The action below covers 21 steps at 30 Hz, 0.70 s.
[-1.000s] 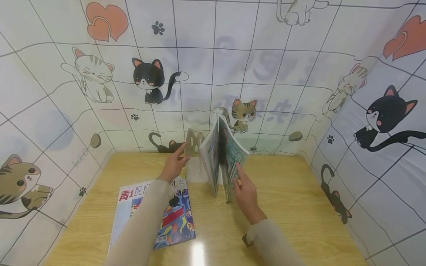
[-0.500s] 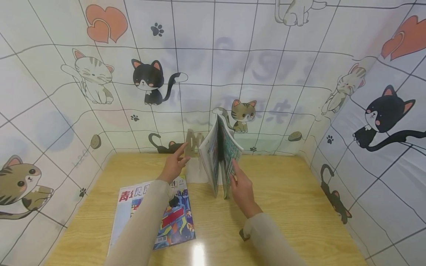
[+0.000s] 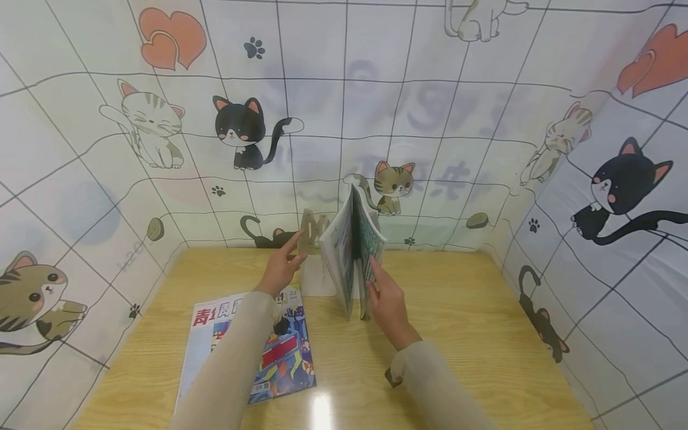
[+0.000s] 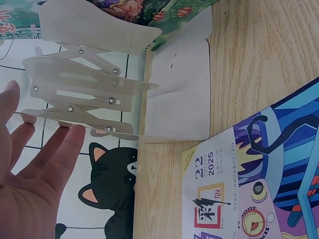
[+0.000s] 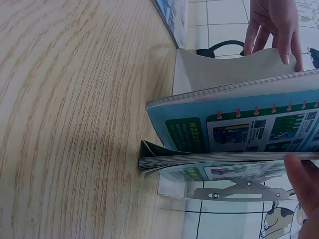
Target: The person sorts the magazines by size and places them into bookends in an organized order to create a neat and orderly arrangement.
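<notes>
An expandable cream metal bookend (image 3: 317, 278) with a riveted scissor linkage stands near the back wall. My left hand (image 3: 279, 266) grips the upper edge of its left end plate, thumb inside and fingers outside. Two magazines stand upright on it, slightly fanned: a left magazine (image 3: 337, 248) and a right magazine (image 3: 372, 239). My right hand (image 3: 391, 304) presses extended fingers against the right magazine's outer cover. In the right wrist view a fingertip (image 5: 295, 167) touches that magazine's edge, and the rest of the hand is mostly cut off.
Flat at the left front lie two overlapping magazines, a pale one (image 3: 194, 343) and a blue, colourful one (image 3: 292, 358), partly under my left forearm. A wooden table (image 3: 457, 334) bears everything. Cat-printed cloth walls (image 3: 344, 107) enclose its back and sides.
My right hand has moved left, bringing the right magazine closer to the left one, so the gap between them is narrower. My left hand stays in place on the bookend.
</notes>
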Each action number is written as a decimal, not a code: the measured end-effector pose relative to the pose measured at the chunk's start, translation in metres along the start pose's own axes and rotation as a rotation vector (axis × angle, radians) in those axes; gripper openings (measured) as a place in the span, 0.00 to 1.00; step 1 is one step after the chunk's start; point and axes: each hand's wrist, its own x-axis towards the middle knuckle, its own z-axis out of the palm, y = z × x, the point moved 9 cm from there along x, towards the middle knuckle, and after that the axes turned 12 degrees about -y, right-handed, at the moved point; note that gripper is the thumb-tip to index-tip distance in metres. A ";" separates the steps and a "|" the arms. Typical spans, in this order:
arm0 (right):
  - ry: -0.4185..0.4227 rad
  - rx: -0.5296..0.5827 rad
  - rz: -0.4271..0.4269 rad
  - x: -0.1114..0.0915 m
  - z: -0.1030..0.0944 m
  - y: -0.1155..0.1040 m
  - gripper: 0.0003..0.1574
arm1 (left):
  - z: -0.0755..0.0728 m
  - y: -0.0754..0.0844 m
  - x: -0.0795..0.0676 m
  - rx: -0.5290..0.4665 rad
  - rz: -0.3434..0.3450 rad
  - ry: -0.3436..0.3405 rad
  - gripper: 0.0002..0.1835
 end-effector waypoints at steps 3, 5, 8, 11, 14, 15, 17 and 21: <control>0.030 -0.044 -0.045 -0.001 -0.001 -0.004 0.44 | 0.000 0.000 0.000 0.008 0.002 -0.002 0.34; 0.049 -0.071 -0.075 -0.001 -0.002 -0.008 0.44 | 0.000 0.000 0.001 0.007 0.000 -0.001 0.35; 0.062 -0.105 -0.109 -0.001 -0.002 -0.013 0.43 | -0.001 0.000 0.000 0.006 -0.002 0.002 0.35; 0.065 -0.123 -0.134 -0.002 -0.002 -0.017 0.42 | -0.001 0.001 0.000 0.003 -0.001 0.005 0.35; 0.071 -0.137 -0.148 -0.002 -0.001 -0.021 0.40 | 0.000 0.002 0.000 0.002 0.003 0.004 0.35; 0.072 -0.140 -0.150 -0.002 -0.001 -0.021 0.40 | 0.000 0.002 0.000 0.004 0.005 0.002 0.35; 0.072 -0.143 -0.153 -0.003 0.001 -0.022 0.39 | 0.000 0.001 0.000 0.005 0.004 0.000 0.35; 0.066 -0.130 -0.167 -0.004 0.004 -0.024 0.38 | 0.000 0.000 0.000 0.006 -0.001 -0.002 0.34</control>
